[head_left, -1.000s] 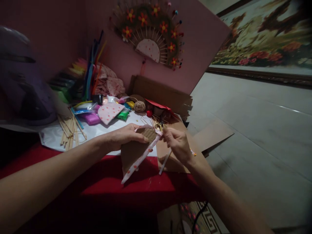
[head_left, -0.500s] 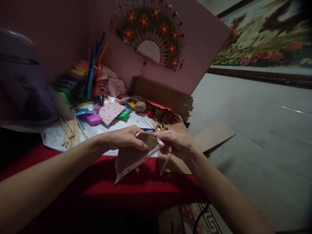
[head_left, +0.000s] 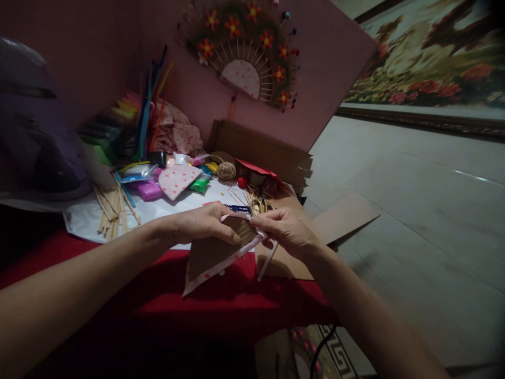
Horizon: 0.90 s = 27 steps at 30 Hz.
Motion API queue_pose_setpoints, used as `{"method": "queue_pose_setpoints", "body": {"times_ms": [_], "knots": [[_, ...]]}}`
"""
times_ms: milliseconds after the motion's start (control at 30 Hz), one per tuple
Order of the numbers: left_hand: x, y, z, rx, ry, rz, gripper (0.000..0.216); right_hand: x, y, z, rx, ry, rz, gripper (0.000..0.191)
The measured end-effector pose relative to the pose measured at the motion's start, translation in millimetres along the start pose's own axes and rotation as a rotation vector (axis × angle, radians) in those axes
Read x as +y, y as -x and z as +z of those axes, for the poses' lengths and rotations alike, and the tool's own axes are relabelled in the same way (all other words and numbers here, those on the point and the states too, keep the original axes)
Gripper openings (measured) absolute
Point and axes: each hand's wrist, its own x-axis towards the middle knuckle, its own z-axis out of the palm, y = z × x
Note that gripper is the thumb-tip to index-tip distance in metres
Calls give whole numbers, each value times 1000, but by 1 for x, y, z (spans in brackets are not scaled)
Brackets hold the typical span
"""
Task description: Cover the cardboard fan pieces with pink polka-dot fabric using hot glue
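Between my hands is a half-round piece of cardboard point(head_left: 209, 256), its brown side toward me and a pale dotted fabric edge folded over its rim. My left hand point(head_left: 209, 223) grips its upper left part, thumb on the brown face and fingers hidden behind. At the upper right corner, my right hand point(head_left: 286, 231) pinches the fabric edge between thumb and fingers. Just behind the cardboard lie gold-handled scissors point(head_left: 260, 205) and a dark blue object point(head_left: 238, 209). A matching fabric-covered half-round piece point(head_left: 179, 181) rests on the table among coloured clay packets.
Wooden sticks point(head_left: 112, 210) lie at the left on a white sheet point(head_left: 82, 221). A twine ball point(head_left: 226, 170) sits at the back, with a cardboard sheet point(head_left: 290, 266) at right. A decorated fan point(head_left: 240, 79) hangs on the pink board point(head_left: 315, 79). Red cloth point(head_left: 165, 284) covers the table.
My right hand has shifted its fingers slightly along the fabric edge at the corner, the thumb now bent closer to the rim. The left hand keeps its hold.
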Motion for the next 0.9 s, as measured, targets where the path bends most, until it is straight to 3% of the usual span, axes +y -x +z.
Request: {"method": "queue_pose_setpoints", "body": {"times_ms": [333, 567, 633, 767, 900], "knots": [[-3, -4, 2, 59, 18, -17, 15, -3, 4, 5, 134, 337, -176, 38], [-7, -6, 0, 89, 3, -37, 21, 7, 4, 13, 305, 473, -376, 32], [-7, -6, -1, 82, -5, -23, 22, 10, 4, 13, 298, 400, -338, 36], [-7, -6, -4, 64, 6, -2, 26, 13, 3, 14, 235, -15, -109, 46], [-5, -5, -5, 86, -7, 4, 26, 10, 3, 16, 175, -242, 0, 40]]}}
